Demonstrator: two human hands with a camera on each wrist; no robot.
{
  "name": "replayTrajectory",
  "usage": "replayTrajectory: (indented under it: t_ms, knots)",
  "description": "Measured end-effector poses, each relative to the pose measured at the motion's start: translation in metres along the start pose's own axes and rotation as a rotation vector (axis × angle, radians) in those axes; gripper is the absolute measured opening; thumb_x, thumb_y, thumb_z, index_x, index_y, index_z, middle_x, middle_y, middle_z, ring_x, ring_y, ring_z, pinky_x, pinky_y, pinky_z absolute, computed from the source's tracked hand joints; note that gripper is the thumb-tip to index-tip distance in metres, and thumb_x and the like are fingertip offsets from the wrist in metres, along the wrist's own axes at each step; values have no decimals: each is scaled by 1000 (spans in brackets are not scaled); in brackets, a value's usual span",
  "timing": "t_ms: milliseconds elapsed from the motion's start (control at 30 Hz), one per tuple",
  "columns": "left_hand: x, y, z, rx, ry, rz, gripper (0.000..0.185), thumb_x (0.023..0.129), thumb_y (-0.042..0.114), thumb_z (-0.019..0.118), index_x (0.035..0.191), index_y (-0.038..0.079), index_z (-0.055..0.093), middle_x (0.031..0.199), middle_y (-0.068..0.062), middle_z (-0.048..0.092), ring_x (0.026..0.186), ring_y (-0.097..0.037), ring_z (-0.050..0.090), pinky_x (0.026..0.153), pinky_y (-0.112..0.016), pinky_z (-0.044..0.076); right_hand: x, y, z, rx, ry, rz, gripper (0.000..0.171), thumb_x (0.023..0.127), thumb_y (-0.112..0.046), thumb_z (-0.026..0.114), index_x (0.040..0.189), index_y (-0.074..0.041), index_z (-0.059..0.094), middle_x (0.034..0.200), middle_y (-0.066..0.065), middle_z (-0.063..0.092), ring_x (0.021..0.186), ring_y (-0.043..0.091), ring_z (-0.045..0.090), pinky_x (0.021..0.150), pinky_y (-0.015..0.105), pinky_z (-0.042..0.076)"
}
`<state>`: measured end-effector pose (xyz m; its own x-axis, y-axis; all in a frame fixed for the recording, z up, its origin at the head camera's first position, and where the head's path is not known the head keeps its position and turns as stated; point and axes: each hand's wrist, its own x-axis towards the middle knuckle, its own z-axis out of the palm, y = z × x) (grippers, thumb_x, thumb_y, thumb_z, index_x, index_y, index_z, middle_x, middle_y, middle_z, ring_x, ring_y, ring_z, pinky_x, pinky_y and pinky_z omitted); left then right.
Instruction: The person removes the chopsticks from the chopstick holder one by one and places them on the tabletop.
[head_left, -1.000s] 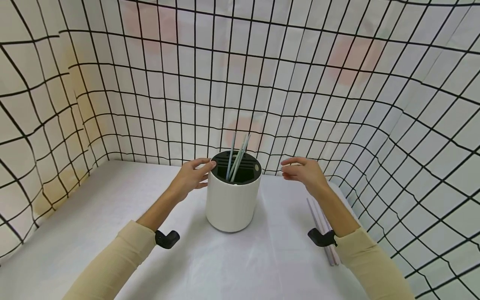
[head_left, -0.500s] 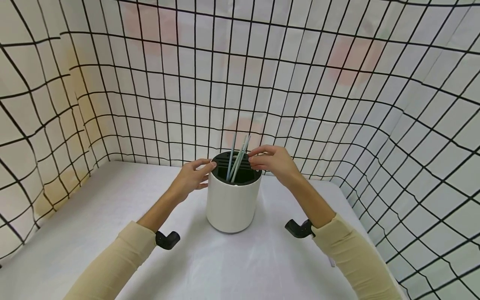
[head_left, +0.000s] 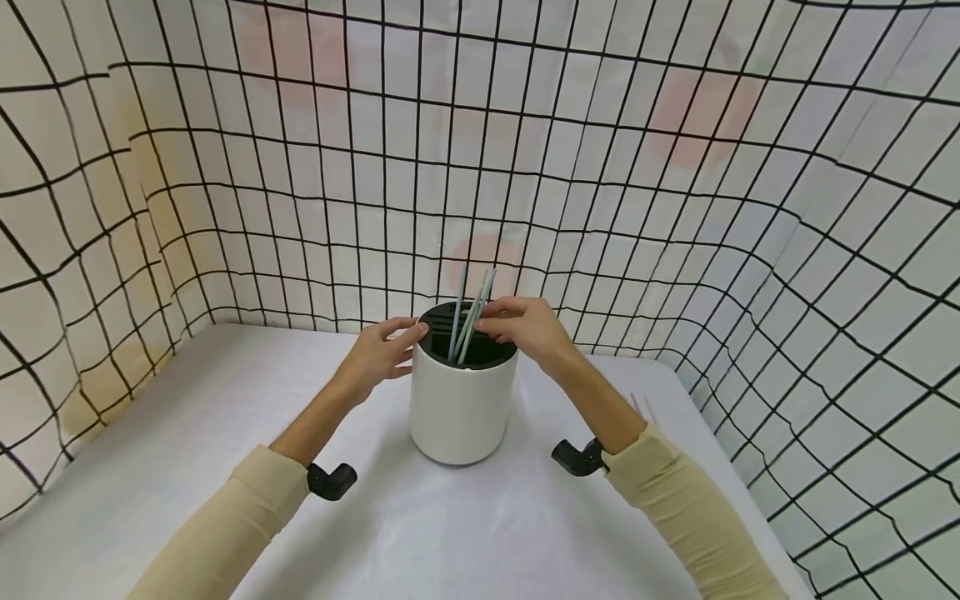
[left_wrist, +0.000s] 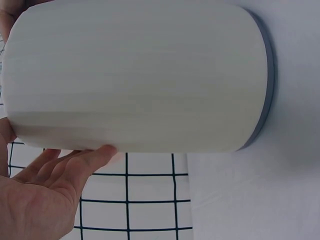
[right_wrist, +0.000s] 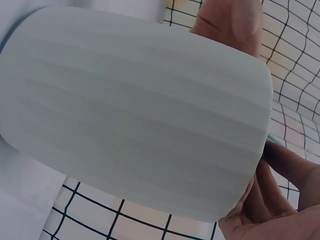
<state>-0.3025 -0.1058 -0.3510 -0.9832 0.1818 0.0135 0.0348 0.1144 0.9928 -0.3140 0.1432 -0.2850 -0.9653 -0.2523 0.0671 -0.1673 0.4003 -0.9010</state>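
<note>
A left hand (head_left: 375, 350) is gripping a white, black-topped cylindrical holder (head_left: 459, 417); the right hand (head_left: 525, 327) is touching thin pale-blue sticks (head_left: 456, 313) inside it, pinch unclear.

Container (head_left: 461, 412): smooth, matt, plastic-looking.
Black insert (head_left: 438, 320) in its top, plastic-looking; surface (head_left: 465, 533) beneath it, cloth-like, faint sheen; grid (head_left: 385, 154) behind it, wire-like.

Upright sticks (head_left: 457, 312): lower ends hidden inside the white container (head_left: 459, 417); count uncertain where they overlap.
Right hand (head_left: 528, 329): partly hidden behind the container in the right wrist view; contact with the upright sticks cannot be determined.
Left hand (head_left: 378, 354): cut off by the left wrist view's edge.
Table sticks (head_left: 636, 403): mostly hidden by the right forearm (head_left: 600, 398).
Pink patches (head_left: 705, 117): blurred; detail illegible.
</note>
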Motion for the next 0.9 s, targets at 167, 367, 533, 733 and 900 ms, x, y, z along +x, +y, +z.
replayTrajectory:
  t_ms: [167,367,533,733,900]
  knots:
    - [0,0,-1,0,1,6,62,101,42,62,149,7,47,151,-15,52,136,-36,53,104,-47,53,0,-1,2,6,23,-2,27,89,-21,80,110,-5,75,112,7,72,94,20,66,84,29,58]
    - [0,-1,-3,-5,-6,5,62,101,43,62,150,7,47,152,-15,51,138,-36,52,105,-47,53,0,-6,2,7,13,-1,27,89,-21,79,111,-5,74,112,10,73,95,25,68,87,33,60]
    - [-1,-1,-2,-8,-10,4,62,101,43,62,150,8,47,153,-15,51,138,-36,51,105,-48,53,0,-16,-4,12,24,9,27,91,-23,77,112,-7,73,112,12,73,99,33,71,91,38,60]
    - [-1,1,-1,-9,-10,10,61,102,42,62,149,7,47,152,-15,51,138,-36,51,105,-48,53,-2,-32,-18,88,51,-25,26,94,-21,74,113,-4,69,115,18,73,104,35,72,92,36,62]
    - [-3,2,0,-8,-5,5,60,102,42,62,149,7,48,152,-15,51,138,-36,52,105,-48,53,-4,-45,-29,149,91,-53,27,96,-18,73,116,-1,66,112,18,73,91,22,75,89,33,63]
